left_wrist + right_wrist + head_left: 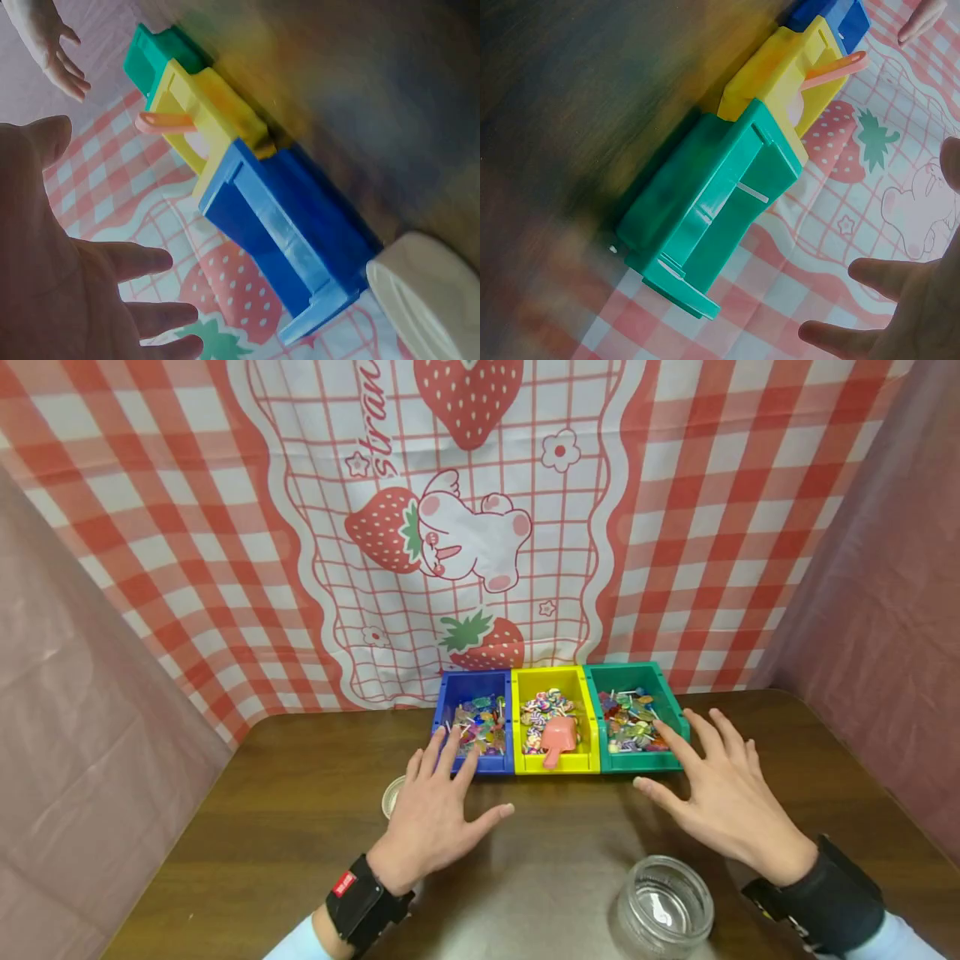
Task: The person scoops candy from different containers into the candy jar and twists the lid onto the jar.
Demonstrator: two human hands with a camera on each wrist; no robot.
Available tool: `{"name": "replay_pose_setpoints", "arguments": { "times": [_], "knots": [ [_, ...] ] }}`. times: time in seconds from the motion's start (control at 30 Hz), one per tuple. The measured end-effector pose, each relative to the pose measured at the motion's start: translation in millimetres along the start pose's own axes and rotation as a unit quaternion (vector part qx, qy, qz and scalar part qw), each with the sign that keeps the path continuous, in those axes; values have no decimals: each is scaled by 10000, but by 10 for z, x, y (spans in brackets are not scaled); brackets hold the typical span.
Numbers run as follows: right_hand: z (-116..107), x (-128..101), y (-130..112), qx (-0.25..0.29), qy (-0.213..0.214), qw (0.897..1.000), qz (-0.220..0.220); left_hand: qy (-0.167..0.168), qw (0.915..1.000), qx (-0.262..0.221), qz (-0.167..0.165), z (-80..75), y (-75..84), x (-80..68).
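My left hand [433, 814] hovers with spread fingers before the blue bin [492, 766], its fingertips overlapping that bin in the head view. Partly covered by this hand is a round, pale lid-like piece [389, 797] on the table. My right hand [723, 793], fingers also spread, is at the front right corner of the green bin [647, 762]. Neither hand holds anything. Between these bins sits a yellow bin [576, 766] with striped lollipop-shaped pieces [534, 713] and a pink scoop [558, 737], its handle pointing toward me. Small colourful pieces fill the blue and green bins.
An uncapped glass jar [666, 906] stands near the front of the brown table [300, 852], left of my right wrist. Behind the bins hangs a red-and-white checked cloth [697, 543] with strawberries. Pinkish drapes [67, 718] close off both sides.
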State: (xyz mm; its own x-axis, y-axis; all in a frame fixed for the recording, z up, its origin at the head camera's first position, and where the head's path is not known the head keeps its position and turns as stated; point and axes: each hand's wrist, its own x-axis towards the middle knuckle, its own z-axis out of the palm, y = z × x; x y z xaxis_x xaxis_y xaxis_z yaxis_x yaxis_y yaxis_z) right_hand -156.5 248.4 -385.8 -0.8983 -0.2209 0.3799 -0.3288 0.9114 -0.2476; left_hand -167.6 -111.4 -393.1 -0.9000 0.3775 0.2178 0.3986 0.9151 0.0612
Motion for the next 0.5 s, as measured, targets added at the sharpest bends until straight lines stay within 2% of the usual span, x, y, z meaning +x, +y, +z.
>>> {"name": "replay_pose_setpoints", "arguments": {
  "times": [0.13, 0.27, 0.5],
  "knots": [
    [-6, -6, 4, 39, 72, 10000, -19, 132, 9994, -119, 297, 36, 48, 1],
    [-11, -5, -4, -34, -36, 10000, -42, 385, 9971, -280, 601, 49, 112, 15],
    [23, 37, -3, 119, -258, 9996, -84, 715, 9885, -567, 1210, 53, 260, 22]
  ]
}}
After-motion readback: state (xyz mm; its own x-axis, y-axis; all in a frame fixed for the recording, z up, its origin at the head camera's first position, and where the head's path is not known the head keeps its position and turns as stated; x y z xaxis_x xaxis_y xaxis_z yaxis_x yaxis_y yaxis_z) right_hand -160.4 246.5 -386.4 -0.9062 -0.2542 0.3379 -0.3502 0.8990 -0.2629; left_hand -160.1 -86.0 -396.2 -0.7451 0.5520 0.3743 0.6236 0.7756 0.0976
